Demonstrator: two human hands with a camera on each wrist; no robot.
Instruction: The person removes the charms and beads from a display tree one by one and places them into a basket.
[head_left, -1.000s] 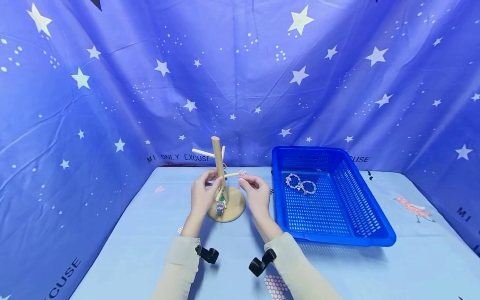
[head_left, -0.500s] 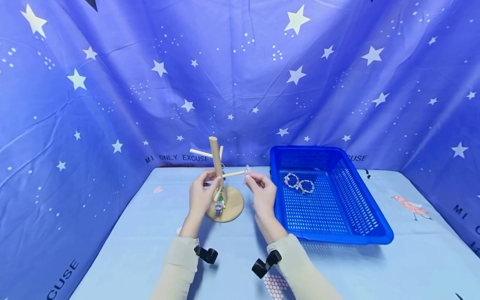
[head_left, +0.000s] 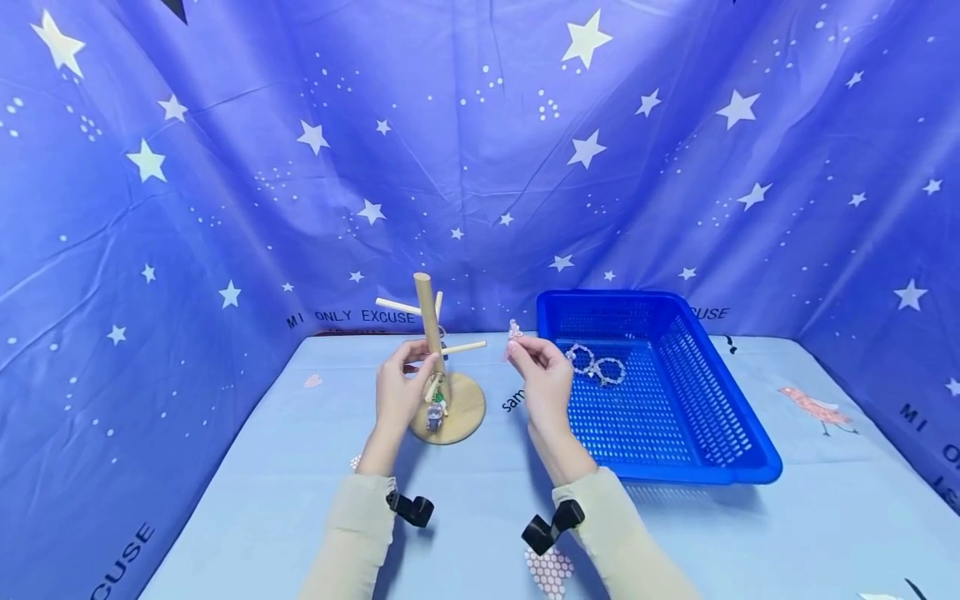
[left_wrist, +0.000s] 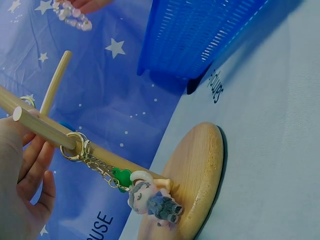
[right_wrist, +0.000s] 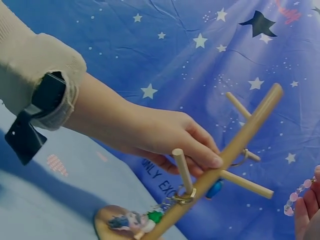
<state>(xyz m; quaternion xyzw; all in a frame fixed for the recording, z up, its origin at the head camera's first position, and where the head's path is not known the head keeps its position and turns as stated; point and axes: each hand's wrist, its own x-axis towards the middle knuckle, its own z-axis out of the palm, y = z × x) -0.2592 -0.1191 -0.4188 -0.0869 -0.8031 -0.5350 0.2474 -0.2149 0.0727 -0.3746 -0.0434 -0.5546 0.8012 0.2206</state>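
Observation:
My left hand [head_left: 402, 390] holds the post of a wooden peg stand [head_left: 426, 298], thumb on the near side and fingers behind. My right hand [head_left: 549, 385] pinches a pink and clear beaded bracelet [head_left: 514, 331] in the air, right of the stand's right-hand peg [head_left: 467, 347] and apart from it. On the front peg hangs a keychain with a small figure [left_wrist: 155, 200] and a green charm [left_wrist: 121, 178]. Another ring [right_wrist: 244, 157] hangs on a rear peg, with a blue piece [right_wrist: 215, 189] near it, largely hidden by the post.
A blue plastic basket [head_left: 663, 477] stands at the right, partly behind my right hand. Two beaded bracelets [head_left: 609, 372] lie inside it. The table carries a pale blue printed cloth [head_left: 277, 500], and a starry blue curtain [head_left: 465, 167] encloses the back and sides.
The bracelet has come away from the right-hand peg's tip as my right hand moved right toward the basket. My left hand stays on the post. The head view has shifted slightly.

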